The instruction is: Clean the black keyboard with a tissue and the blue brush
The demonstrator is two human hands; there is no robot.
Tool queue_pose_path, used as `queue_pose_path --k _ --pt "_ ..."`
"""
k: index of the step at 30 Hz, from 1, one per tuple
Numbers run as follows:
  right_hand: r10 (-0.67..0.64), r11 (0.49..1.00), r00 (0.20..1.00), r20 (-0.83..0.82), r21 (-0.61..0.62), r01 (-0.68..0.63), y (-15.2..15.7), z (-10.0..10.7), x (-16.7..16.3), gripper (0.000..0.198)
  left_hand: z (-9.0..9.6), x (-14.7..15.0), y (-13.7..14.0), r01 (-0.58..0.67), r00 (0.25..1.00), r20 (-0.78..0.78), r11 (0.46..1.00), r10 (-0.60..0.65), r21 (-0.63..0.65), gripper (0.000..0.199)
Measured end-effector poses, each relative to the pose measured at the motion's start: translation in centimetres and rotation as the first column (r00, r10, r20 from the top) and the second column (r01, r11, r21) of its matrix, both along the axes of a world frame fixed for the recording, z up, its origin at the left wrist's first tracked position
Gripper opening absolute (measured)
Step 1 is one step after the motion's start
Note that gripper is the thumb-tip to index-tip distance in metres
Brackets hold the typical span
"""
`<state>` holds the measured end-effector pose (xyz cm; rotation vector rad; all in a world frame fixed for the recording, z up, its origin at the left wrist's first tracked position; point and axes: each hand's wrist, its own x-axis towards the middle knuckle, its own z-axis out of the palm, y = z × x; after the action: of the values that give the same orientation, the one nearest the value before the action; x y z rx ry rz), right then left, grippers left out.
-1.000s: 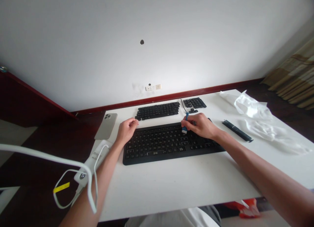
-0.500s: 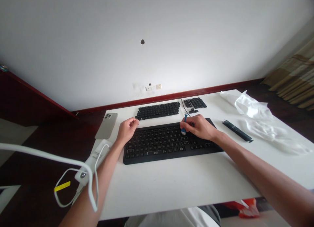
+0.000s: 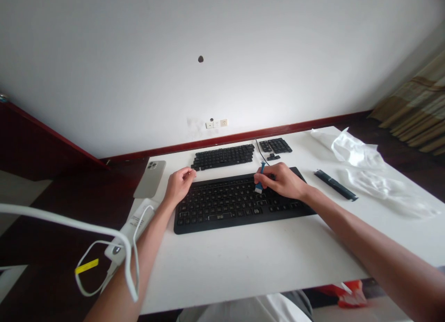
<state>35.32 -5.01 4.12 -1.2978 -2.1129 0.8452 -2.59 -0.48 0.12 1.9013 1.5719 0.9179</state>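
Observation:
A black keyboard [image 3: 222, 224] with its keycap area bare-looking and marked by pale outlines lies on the white table. My right hand [image 3: 283, 180] is closed around a small blue brush [image 3: 259, 188], whose light bristles point down onto the keys right of the keyboard's middle. My left hand [image 3: 180, 185] is curled closed at the keyboard's upper left corner, with no object showing in its fingers. Behind the keyboard lies a block of loose black keycaps [image 3: 224, 156]. A smaller group of keycaps [image 3: 280, 146] sits to its right.
A phone [image 3: 150, 179] lies at the table's left edge, above a white power strip [image 3: 134, 224] with a looping white cable. On the right are a long dark strip [image 3: 335, 185] and crumpled clear plastic bags [image 3: 358, 148]. A thin black cable [image 3: 260, 151] runs behind the keyboard.
The brush tip has shifted slightly left over the keys with my right hand. My left hand stays in place at the keyboard's corner.

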Motion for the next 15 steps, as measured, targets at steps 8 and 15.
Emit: queue_pose_path --k 8,15 --pt "-0.034 0.999 0.999 0.014 0.025 0.033 0.19 -0.09 0.35 0.048 -0.19 -0.08 0.05 0.008 1.000 0.010 1.000 -0.008 -0.003 0.037" --pt "-0.050 0.990 0.999 -0.019 0.132 0.052 0.17 0.19 0.31 0.049 -0.33 -0.16 0.03 0.013 1.000 0.008 1.000 -0.013 0.000 0.038"
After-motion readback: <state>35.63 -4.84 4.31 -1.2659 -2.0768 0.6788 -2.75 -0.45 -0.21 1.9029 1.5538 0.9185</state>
